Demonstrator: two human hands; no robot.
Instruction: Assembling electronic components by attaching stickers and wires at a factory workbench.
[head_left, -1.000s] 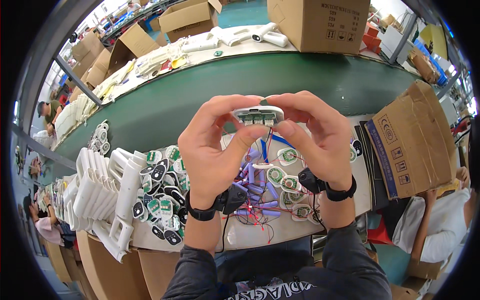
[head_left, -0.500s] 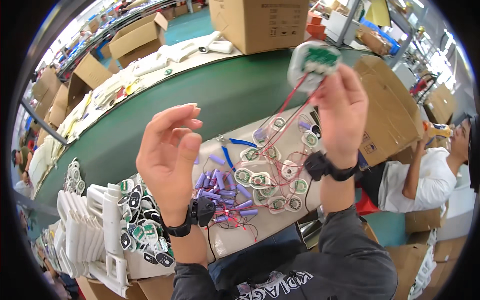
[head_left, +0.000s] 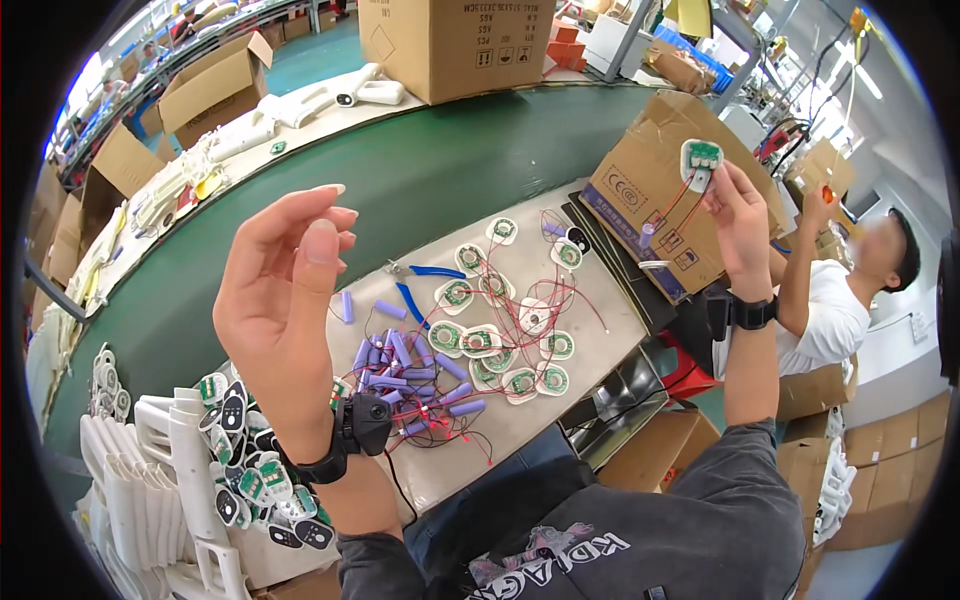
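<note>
My right hand (head_left: 742, 225), raised at the right, pinches a white plastic panel with a green circuit board (head_left: 702, 156) by its lower edge. Red and dark wires hang from the panel, with a purple cylindrical battery (head_left: 647, 234) and a pale round piece (head_left: 655, 264) dangling in front of a carton. At the left, my left hand (head_left: 280, 270) is in the air with fingers loosely curled and apart, holding nothing. Below and between the hands, purple batteries (head_left: 400, 348) lie heaped on the worktop (head_left: 505, 440), beside round green circuit boards (head_left: 482, 341) joined by red wires.
Blue-handled cutters (head_left: 437, 271) lie near the worktop's far edge. White plastic housings (head_left: 150, 480) and a pile of button panels (head_left: 265, 480) sit at left. Beyond runs a green conveyor belt (head_left: 330, 160). Cardboard boxes (head_left: 440, 45) (head_left: 640, 215) stand behind and right; a person (head_left: 830, 300) is at far right.
My right hand has moved right and away from the worktop with the panel, bringing its wires and battery clear of the boards. My head view has shifted; my left hand keeps its curled pose.
</note>
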